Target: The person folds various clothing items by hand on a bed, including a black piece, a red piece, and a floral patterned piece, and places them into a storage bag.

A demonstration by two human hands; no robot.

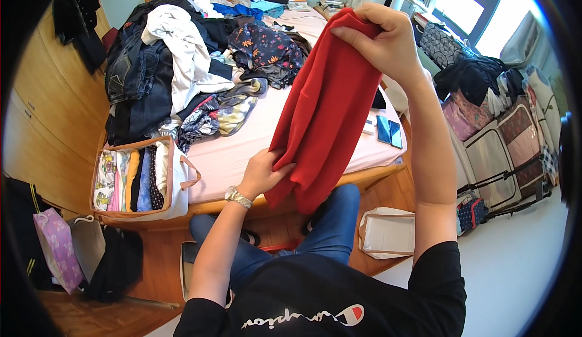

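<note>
The red cloth [332, 103] is one strong red (like a ripe tomato) on the side that shows. It is up in the air, long and slanted, with its top end leaning to the right. The right hand [393, 41] pinches that top end. The left hand [260, 173] pinches its lower left edge. Long, soft folds run down it, and the bottom hangs loose and wavy.

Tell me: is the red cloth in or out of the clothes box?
Out. The right hand holds the red cloth up by its top and the left hand grips its side, clear of the clothes box.
</note>
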